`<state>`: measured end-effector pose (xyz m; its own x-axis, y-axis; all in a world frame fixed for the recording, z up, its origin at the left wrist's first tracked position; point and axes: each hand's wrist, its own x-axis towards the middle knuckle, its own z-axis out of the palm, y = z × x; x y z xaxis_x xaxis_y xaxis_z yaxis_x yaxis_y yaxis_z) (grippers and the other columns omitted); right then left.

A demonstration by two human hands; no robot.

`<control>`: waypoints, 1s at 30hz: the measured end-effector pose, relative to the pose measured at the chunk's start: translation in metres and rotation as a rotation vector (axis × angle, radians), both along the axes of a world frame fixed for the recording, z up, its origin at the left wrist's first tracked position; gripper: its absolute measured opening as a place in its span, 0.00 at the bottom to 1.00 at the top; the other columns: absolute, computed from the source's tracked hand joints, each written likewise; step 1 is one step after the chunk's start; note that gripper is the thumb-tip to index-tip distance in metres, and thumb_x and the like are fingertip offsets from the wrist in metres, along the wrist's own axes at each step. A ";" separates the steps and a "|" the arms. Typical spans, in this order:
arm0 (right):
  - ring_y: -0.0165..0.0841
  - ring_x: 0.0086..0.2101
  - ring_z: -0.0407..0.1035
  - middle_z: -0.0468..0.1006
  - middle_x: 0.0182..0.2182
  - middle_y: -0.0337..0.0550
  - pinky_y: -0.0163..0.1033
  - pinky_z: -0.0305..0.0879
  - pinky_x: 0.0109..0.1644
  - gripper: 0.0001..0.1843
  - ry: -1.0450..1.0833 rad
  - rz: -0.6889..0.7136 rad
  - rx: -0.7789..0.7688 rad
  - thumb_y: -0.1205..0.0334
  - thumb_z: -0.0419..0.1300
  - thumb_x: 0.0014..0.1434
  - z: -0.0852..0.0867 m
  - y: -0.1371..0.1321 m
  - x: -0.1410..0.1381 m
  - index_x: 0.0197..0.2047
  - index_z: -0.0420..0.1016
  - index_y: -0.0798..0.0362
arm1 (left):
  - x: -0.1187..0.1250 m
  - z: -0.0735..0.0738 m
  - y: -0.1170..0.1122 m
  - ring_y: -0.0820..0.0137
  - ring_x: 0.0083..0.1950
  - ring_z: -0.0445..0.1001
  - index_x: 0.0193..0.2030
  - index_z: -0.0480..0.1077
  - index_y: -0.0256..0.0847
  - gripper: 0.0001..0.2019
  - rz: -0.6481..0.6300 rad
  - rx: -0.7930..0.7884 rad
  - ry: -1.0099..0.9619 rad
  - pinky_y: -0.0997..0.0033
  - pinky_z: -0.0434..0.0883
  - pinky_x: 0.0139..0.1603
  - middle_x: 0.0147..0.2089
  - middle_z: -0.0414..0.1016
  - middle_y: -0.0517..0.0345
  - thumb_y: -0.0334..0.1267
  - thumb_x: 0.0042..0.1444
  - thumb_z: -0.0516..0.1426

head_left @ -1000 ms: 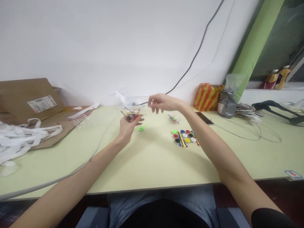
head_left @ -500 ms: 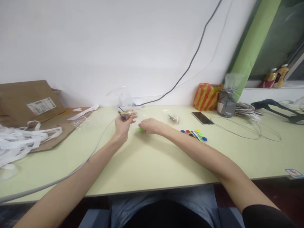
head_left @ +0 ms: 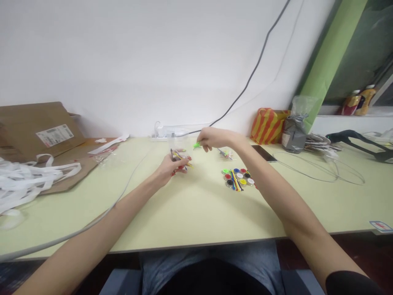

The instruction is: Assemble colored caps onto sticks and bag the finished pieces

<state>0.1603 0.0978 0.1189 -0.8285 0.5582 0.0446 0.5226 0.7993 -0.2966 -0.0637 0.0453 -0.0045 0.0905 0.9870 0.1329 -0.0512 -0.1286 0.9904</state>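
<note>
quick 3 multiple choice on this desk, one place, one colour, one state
1. Where does the phone lie?
A on the desk
B on the cardboard
C on the white straps
2. What colours stripe the bag?
A blue and white
B orange-red and yellow
C black and green
3. What is the right hand doing?
A pinching a neon green piece
B lying flat on the desk
C gripping the phone

1 A: it lies flat on the desk, beyond the right forearm.
2 B: diagonal bands of both colours show.
3 A: its fingertips meet on the piece, above the left hand and its coloured sticks.
</note>
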 end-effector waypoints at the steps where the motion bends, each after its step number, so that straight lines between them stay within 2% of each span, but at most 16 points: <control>1: 0.29 0.25 0.69 0.80 0.24 0.46 0.34 0.61 0.31 0.12 0.019 -0.022 -0.021 0.70 0.57 0.58 0.006 -0.003 0.006 0.23 0.74 0.57 | 0.002 0.000 -0.003 0.64 0.39 0.81 0.57 0.67 0.39 0.34 -0.061 -0.009 0.038 0.67 0.79 0.30 0.48 0.80 0.45 0.40 0.45 0.73; 6: 0.28 0.22 0.66 0.78 0.22 0.44 0.35 0.61 0.30 0.12 0.073 -0.162 -0.065 0.62 0.62 0.62 0.023 -0.015 0.026 0.28 0.78 0.57 | 0.012 0.000 -0.015 0.66 0.33 0.79 0.59 0.66 0.40 0.32 -0.301 -0.065 0.146 0.66 0.78 0.28 0.46 0.80 0.44 0.42 0.49 0.72; 8: 0.27 0.21 0.64 0.77 0.21 0.43 0.35 0.60 0.29 0.11 0.074 -0.204 -0.052 0.62 0.63 0.63 0.026 -0.016 0.031 0.30 0.79 0.57 | 0.014 0.001 -0.019 0.65 0.36 0.79 0.60 0.65 0.39 0.33 -0.355 -0.091 0.157 0.67 0.78 0.29 0.46 0.79 0.44 0.41 0.50 0.71; 12: 0.26 0.20 0.63 0.76 0.21 0.41 0.34 0.59 0.29 0.09 0.060 -0.261 -0.022 0.66 0.59 0.66 0.029 -0.019 0.036 0.35 0.78 0.58 | 0.017 0.002 -0.022 0.55 0.49 0.79 0.63 0.61 0.38 0.37 -0.416 -0.104 0.162 0.68 0.78 0.29 0.44 0.78 0.45 0.40 0.49 0.72; 17: 0.27 0.22 0.65 0.77 0.26 0.41 0.35 0.60 0.31 0.07 0.057 -0.331 -0.066 0.70 0.54 0.69 0.031 -0.024 0.035 0.49 0.71 0.56 | 0.017 0.003 -0.022 0.53 0.49 0.79 0.64 0.61 0.38 0.39 -0.415 -0.106 0.152 0.69 0.77 0.29 0.45 0.78 0.44 0.41 0.49 0.72; 22: 0.28 0.24 0.66 0.77 0.27 0.42 0.35 0.60 0.32 0.02 0.071 -0.324 -0.034 0.68 0.57 0.68 0.030 -0.022 0.036 0.42 0.71 0.55 | 0.016 0.000 -0.020 0.59 0.40 0.81 0.65 0.60 0.38 0.40 -0.445 -0.095 0.175 0.68 0.78 0.28 0.46 0.79 0.42 0.42 0.49 0.72; 27: 0.28 0.26 0.67 0.77 0.28 0.44 0.36 0.58 0.33 0.03 0.120 -0.301 0.101 0.67 0.62 0.63 0.031 -0.017 0.037 0.36 0.76 0.57 | 0.016 0.000 -0.021 0.62 0.37 0.81 0.67 0.58 0.38 0.41 -0.486 -0.089 0.177 0.67 0.78 0.29 0.44 0.80 0.44 0.42 0.50 0.71; 30: 0.29 0.27 0.68 0.78 0.28 0.44 0.36 0.58 0.33 0.03 0.101 -0.274 0.107 0.68 0.63 0.61 0.033 -0.018 0.036 0.36 0.79 0.58 | 0.016 0.000 -0.020 0.64 0.33 0.80 0.67 0.57 0.38 0.41 -0.507 -0.086 0.184 0.68 0.78 0.27 0.44 0.80 0.44 0.42 0.51 0.71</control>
